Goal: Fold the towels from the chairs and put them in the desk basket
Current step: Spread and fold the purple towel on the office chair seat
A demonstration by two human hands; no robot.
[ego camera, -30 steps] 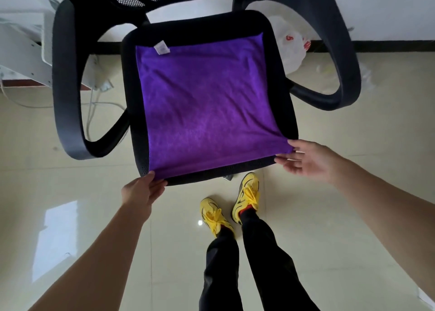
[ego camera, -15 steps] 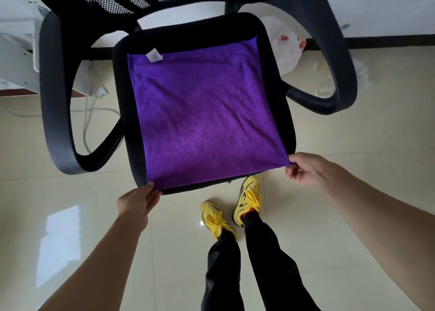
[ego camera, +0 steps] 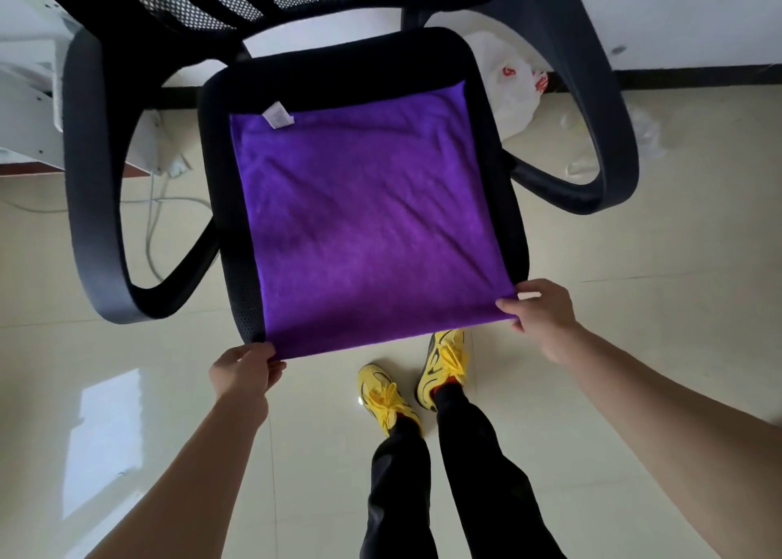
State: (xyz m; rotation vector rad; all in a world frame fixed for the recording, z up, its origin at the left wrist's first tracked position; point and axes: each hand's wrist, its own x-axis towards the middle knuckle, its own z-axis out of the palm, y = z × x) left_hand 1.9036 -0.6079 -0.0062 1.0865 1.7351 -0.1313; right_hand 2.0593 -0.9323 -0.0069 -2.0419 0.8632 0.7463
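Soft, fuzzy purple square towel (ego camera: 372,228) lies flat on the seat of the black mesh office chair (ego camera: 338,54), w/ a few small wrinkles & a little white tag (ego camera: 278,115) at the far edge. L hand (ego camera: 243,374) pinches the near left corner. R hand (ego camera: 541,313) pinches the near right corner. Hands are well apart. No desk basket in view.

What could go wrong, I think: the cloth is floppy, so if one pinch slips, that corner drops & the fold goes crooked. A hard pull could slide the whole towel off onto the shiny tile floor (ego camera: 634,347). Fuzzy cloth may also drag on the rough seat & bunch up.
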